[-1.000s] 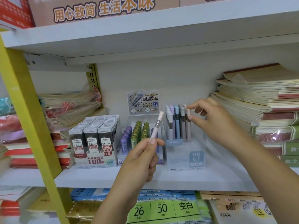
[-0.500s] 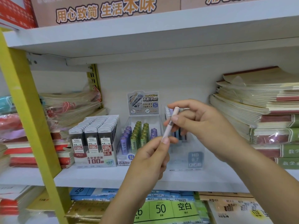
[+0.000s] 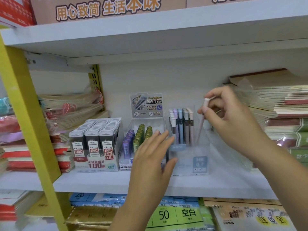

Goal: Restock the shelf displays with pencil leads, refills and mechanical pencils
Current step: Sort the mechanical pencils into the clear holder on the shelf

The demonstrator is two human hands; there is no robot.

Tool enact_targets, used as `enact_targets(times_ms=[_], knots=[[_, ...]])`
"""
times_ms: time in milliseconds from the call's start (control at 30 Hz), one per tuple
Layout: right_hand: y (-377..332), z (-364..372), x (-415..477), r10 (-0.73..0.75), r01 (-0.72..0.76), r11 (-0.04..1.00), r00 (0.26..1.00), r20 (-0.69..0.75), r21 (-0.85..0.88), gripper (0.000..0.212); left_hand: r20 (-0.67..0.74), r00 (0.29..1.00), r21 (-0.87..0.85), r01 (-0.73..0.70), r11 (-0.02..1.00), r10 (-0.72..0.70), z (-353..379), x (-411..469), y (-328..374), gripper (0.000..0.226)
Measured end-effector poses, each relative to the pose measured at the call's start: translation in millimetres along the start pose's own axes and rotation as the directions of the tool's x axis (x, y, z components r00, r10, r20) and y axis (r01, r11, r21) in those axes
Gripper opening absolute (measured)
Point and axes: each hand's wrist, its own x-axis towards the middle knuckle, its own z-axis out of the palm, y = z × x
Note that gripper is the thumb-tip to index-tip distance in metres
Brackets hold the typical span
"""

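Note:
My right hand (image 3: pixel 233 120) pinches a pale pink mechanical pencil (image 3: pixel 202 119) near its cap, its tip dipping into the right side of a clear display box (image 3: pixel 191 157) marked HB 0.7. Several pastel pencils (image 3: pixel 180 125) stand upright in the box's back left. My left hand (image 3: pixel 153 157) holds nothing, its fingers straight and spread against the box's left front corner. Left of it stands a clear display of purple and green lead tubes (image 3: pixel 138 137), partly hidden by that hand. Further left is a box of 0.5 HB lead cases (image 3: pixel 95 140).
Everything stands on a white shelf (image 3: pixel 100 182) under another white shelf. Stacked notebooks (image 3: pixel 280 110) crowd the right side. Wrapped notebooks (image 3: pixel 70 110) lie at the back left behind a yellow upright (image 3: pixel 30 117). Paper packs (image 3: pixel 176 214) fill the shelf below.
The pencil passed from my left hand to my right, which carried it right and down into the clear box. My left hand let go and moved to the box's left corner.

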Motion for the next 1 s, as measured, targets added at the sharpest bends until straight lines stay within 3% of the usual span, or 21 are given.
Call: enact_targets(times_ms=[167,300,533,700,867,1000], knots=[[5,7,-3,0.02,-0.016,0.999,0.992,0.128,-0.036,0.018,-0.007,1.0,0.017,-0.01,1.0,0.01,3,-1,-4,0.06],[8,5,0,0.037,-0.036,0.999,0.988,0.15,-0.011,0.02,-0.027,0.999,0.019,-0.02,1.0,0.02,4,-1,-5,0.06],[15,8,0,0.079,-0.074,0.996,0.989,0.126,-0.045,0.021,-0.031,0.999,0.025,-0.038,0.999,0.039,6,-1,-7,0.059],[28,14,1,0.063,-0.041,0.97,0.994,0.084,-0.241,0.019,-0.029,0.999,0.0,-0.031,1.0,0.031,6,-1,-11,0.061],[36,15,1,0.163,-0.124,0.965,0.974,0.156,-0.233,0.027,0.028,0.999,-0.017,-0.037,0.999,0.038,1,-1,-11,0.067],[19,9,-6,0.075,-0.072,0.985,0.997,0.017,-0.154,0.037,-0.054,0.998,-0.045,-0.025,0.999,0.022,-8,-15,-7,0.063]])
